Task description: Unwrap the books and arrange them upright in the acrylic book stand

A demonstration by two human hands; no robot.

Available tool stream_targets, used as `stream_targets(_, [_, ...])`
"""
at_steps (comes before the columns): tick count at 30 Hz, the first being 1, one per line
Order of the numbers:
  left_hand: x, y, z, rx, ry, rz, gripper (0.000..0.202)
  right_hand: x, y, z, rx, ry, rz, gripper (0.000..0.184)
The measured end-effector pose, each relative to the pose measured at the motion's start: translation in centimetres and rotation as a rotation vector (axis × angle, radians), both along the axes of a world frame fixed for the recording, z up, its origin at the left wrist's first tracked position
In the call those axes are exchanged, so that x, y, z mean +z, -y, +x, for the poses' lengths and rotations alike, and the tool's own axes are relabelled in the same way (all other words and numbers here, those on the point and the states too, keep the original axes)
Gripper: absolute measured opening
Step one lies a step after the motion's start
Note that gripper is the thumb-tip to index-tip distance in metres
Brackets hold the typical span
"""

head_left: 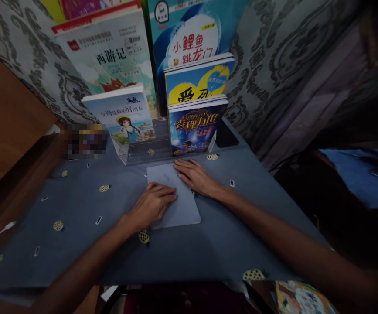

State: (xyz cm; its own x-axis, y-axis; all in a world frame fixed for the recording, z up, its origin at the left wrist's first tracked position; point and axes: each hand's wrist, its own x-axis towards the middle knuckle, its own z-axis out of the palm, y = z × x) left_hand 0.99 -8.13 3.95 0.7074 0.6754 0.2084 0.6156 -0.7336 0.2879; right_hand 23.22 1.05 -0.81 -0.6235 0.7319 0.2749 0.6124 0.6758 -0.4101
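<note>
A thin, pale blue-grey booklet (178, 211) lies flat and closed on the patterned tablecloth (77, 244) in front of me. My left hand (154, 201) rests on its left half, palm down, with the fingers stretched toward the middle and nothing held. Along the upper right edge of the booklet lies my right hand (195, 176), fingers laid out and slightly apart, the fingertips on the cover. Faint marks show near the top of the cover, too dim to read.
Behind the booklet, a clear acrylic stand (146, 152) holds several upright books, among them a dark blue book (193, 131) and a pale book with a drawn girl (123, 115). A black phone-like slab (227, 135) lies right of it. More books (301, 298) sit below the table edge.
</note>
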Motion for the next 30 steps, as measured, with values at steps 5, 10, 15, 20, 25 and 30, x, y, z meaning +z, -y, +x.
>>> stream_targets(5, [-0.4,-2.9,1.2,0.035,-0.038,0.013,0.041,0.1,-0.3,0.6,0.024,-0.109,-0.073,0.049])
stream_targets(10, [-0.7,-5.7,2.3,0.085,-0.085,0.059,0.039,0.5,-0.7,1.2,0.054,-0.290,-0.199,0.052])
stream_targets(15, [-1.1,-7.8,2.9,0.097,-0.083,0.098,0.039,0.3,-1.1,1.5,-0.009,-0.444,-0.258,0.050])
stream_targets(20, [-1.5,-8.2,2.8,0.090,-0.043,0.106,0.041,-0.1,-1.2,1.6,-0.148,-0.482,-0.184,0.047])
stream_targets(25, [-1.5,-8.1,2.9,0.093,-0.075,0.132,0.039,-0.2,-0.8,1.5,-0.150,-0.446,-0.150,0.045])
stream_targets(30, [-1.4,-8.2,3.1,0.095,-0.096,0.157,0.035,-0.2,-0.5,1.0,-0.147,-0.333,-0.049,0.046])
